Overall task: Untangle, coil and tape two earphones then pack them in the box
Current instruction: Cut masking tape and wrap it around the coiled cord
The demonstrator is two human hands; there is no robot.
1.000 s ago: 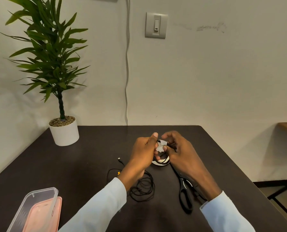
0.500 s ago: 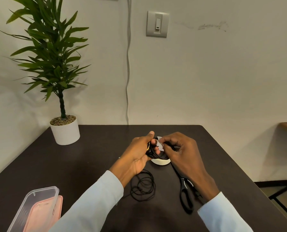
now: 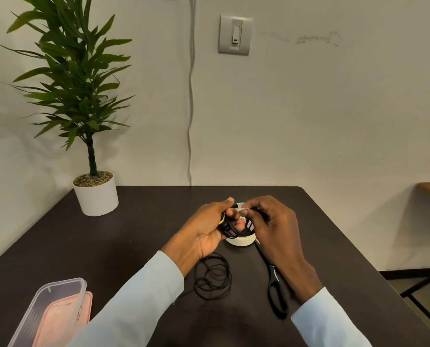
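Pale walls back a dark table (image 3: 133, 246) that fills the lower half of the frame. At the centre, the left hand (image 3: 208, 231) curls its fingers around a coiled black earphone (image 3: 230, 230), and the right hand (image 3: 271, 226) pinches the same coil from the other side, with a small white piece of tape (image 3: 241, 211) showing between the fingertips. Just below the hands a white tape roll (image 3: 241, 241) rests on the table. A second earphone (image 3: 212, 276) lies in loose loops lower down, beside the left wrist. Black scissors (image 3: 275, 284) lie under the right forearm. At the lower left sits a clear box (image 3: 58, 294) with a pink lid (image 3: 58, 321). A potted plant (image 3: 94, 191) stands at the upper left.
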